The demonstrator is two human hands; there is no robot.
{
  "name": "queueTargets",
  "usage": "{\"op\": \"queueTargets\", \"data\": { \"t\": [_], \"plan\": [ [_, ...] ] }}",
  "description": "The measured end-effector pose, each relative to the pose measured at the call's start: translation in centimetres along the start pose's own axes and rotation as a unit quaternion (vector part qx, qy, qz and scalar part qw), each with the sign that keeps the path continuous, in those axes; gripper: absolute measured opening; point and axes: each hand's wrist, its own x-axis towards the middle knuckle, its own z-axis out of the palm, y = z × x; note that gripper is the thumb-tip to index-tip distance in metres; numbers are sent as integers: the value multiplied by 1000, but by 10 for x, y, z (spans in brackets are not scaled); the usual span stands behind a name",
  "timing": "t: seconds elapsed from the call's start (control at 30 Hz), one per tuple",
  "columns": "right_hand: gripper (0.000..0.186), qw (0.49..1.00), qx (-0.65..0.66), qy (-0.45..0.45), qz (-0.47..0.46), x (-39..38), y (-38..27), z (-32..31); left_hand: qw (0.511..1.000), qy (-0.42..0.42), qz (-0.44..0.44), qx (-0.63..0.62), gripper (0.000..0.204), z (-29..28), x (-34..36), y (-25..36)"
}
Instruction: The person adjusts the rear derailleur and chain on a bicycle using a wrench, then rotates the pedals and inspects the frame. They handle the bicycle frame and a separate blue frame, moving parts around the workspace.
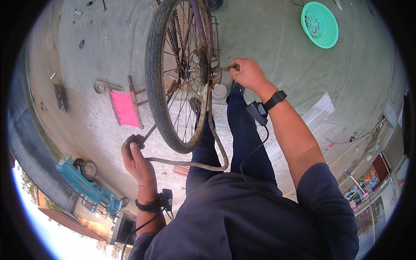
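Observation:
A bicycle wheel (157, 78) with a dark tyre, rusty spokes and a chain stands upright before me. My left hand (139, 164), left of the tyre's lower end, is closed on a black piece (138, 139) whose kind I cannot make out; a dark bar runs from it behind the tyre. A bent metal tube (190, 164) curves from beside my left hand around the wheel's near end and up its right side. At the right of the hub (203, 67), my right hand (250, 76) pinches a short dark piece (235, 68), mostly hidden by the fingers.
A small stool with a pink seat (123, 108) stands left of the wheel. Farther out are a dark box (60, 97), a teal wheeled machine (89, 184) and a green basin (327, 24). Small loose parts (78, 12) lie on the floor at the far left.

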Motion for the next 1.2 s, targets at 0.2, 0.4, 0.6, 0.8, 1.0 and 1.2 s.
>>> {"op": "queueTargets", "data": {
  "t": [0.2,0.4,0.6,0.8,1.0,1.2],
  "plan": [
    [24,1000,-21,-6,-13,7,-10,6,999,-11,13,-28,24,0,-3,0],
    [22,999,-16,-35,27,26,-18,4,998,-23,13,-55,24,0,-4,1],
    [21,991,-56,-121,16,63,-33,2,998,-27,17,-48,24,-1,-4,0],
    [26,987,-43,-151,45,86,-46,1,998,-22,27,-45,23,-2,-5,0],
    [28,985,-50,-160,30,94,-51,1,999,-20,24,-44,24,-2,-7,-2],
    [29,987,-32,-149,55,105,-40,4,999,-25,21,-15,23,-3,-8,-2]
  ]
}}
